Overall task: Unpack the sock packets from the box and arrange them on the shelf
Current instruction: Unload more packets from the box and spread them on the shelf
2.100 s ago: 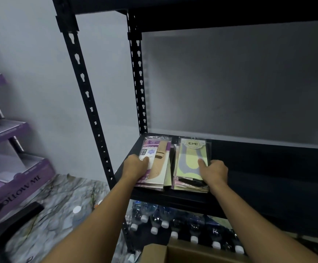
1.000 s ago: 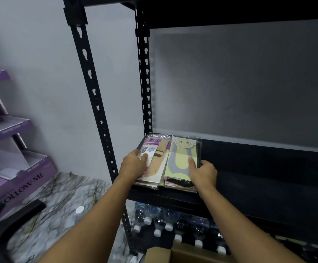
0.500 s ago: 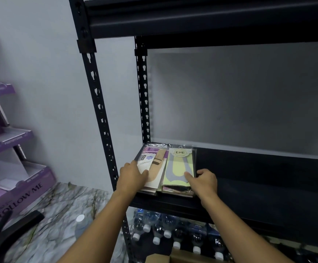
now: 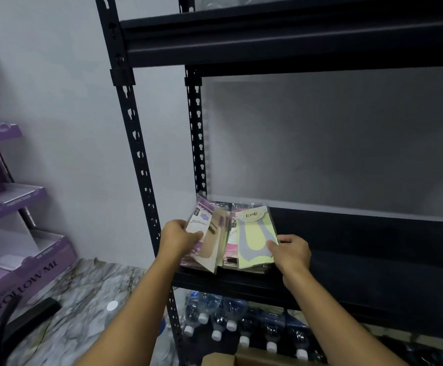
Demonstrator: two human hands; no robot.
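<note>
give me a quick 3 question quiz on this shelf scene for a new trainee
1. True or false: the left hand grips the purple packet.
2. What is stored below the shelf that holds the packets? A) shoes B) water bottles C) towels
3. Fill in: the right hand holds the yellow-green packet printed "___".
Key: 1 true; 2 B; 3 ENE

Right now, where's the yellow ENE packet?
Head view: the yellow ENE packet lies far left on the shelf, just right of the purple packet in the left hand; the right hand holds its lower edge.
</note>
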